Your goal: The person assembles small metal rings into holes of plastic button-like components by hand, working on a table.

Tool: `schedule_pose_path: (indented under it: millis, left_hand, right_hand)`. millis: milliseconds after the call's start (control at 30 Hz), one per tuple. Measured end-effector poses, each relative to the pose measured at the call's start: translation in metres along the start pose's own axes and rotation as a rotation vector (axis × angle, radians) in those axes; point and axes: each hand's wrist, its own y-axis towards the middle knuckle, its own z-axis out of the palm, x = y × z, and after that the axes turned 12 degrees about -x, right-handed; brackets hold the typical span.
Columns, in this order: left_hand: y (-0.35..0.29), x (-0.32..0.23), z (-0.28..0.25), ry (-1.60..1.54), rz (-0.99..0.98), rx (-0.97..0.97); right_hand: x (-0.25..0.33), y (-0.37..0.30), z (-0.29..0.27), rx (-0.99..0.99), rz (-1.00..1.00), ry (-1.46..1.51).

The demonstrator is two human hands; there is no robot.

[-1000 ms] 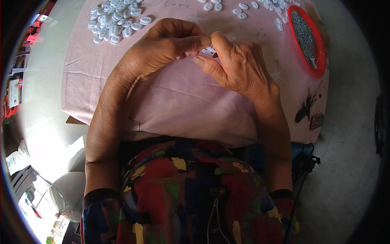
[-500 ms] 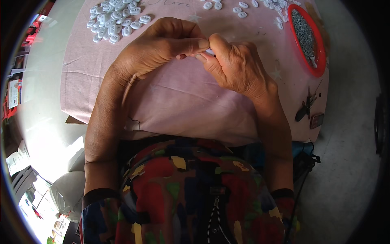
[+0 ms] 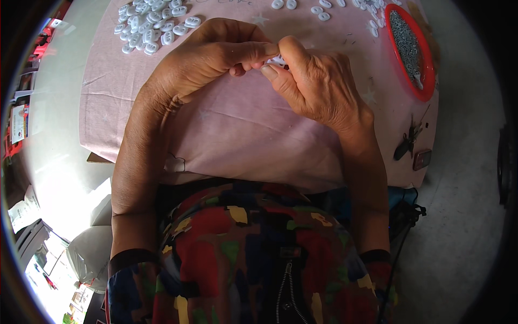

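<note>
Between my two hands is a small white oval plastic piece (image 3: pixel 277 60), partly hidden by fingers. My left hand (image 3: pixel 216 59) pinches it from the left with thumb and fingertips. On the other side, my right hand (image 3: pixel 324 89) has its thumb and bent index finger closed about the piece's right end. Whether a smaller part is also in the fingers, I cannot tell. At the far left lies a heap of white oval pieces (image 3: pixel 148 27) with two openings each, similar in look to the held one.
A red-rimmed basket (image 3: pixel 430 89) full of small silvery metal parts (image 3: pixel 406 48) stands at the right. Left of it lie loose white pieces (image 3: pixel 374 29). Nearer are a black-handled tool (image 3: pixel 402 150) and a small dark red box-shaped device (image 3: pixel 422 159). Pink cloth (image 3: pixel 243 135) covers the table.
Both hands have moved slightly away from me. My right thumb and index finger have spread a little, and more of the white piece shows between them.
</note>
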Motion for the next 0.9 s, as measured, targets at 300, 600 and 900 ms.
schedule_pose_path:
  millis: [300, 600, 900]
  left_hand:
    - [0.001, 0.001, -0.002, 0.092, 0.039, 0.072]
    - [0.0, 0.001, -0.001, 0.06, 0.018, 0.068]
    - [-0.002, -0.002, 0.0, 0.035, 0.025, 0.004]
  right_hand:
    - [-0.006, -0.007, 0.007, 0.026, -0.074, -0.025]
    - [-0.011, -0.009, 0.012, 0.024, -0.116, -0.042]
    - [-0.007, -0.004, 0.002, -0.045, -0.06, -0.015]
